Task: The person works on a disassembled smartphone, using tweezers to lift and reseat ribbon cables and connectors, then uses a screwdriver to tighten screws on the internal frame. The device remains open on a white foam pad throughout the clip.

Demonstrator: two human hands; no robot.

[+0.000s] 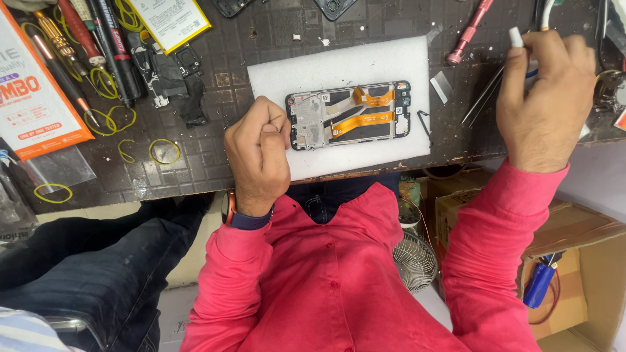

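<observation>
head-worn view, steeply downward, close over workbench

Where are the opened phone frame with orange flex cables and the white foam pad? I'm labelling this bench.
opened phone frame with orange flex cables [349,115], head view, on the lower orange cable.
white foam pad [339,72], head view, bare upper area.

Bare foam pad above phone frame

It was a phone repair workshop: screwdrivers, tweezers and an opened phone on a foam pad covered the worn counter.
</observation>
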